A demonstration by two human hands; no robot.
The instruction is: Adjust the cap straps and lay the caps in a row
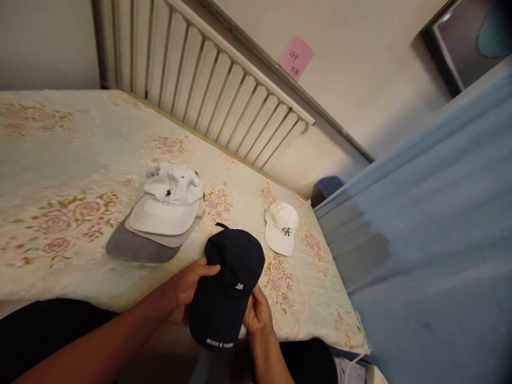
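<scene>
On my feed, L hand is clamped on the navy cap, thumb over the crown's side, other fingers mostly hidden; R hand grips the opp. edge, its fingertips out of sight behind the fabric. The cap's held up at the bed's near edge, brim toward the wearer, dark strap past its far end. Step in hand, I'd judge: two-handed handling of this one cap; next move prob. calls for light, even pressure so the crown doesn't crumple. Beyond, on the L, a horse-logo cap sits atop a beige cap & grey cap; on the R, a white CK cap rests on the floral bedspread. Farther out: railing, pink note, blue curtain.
</scene>
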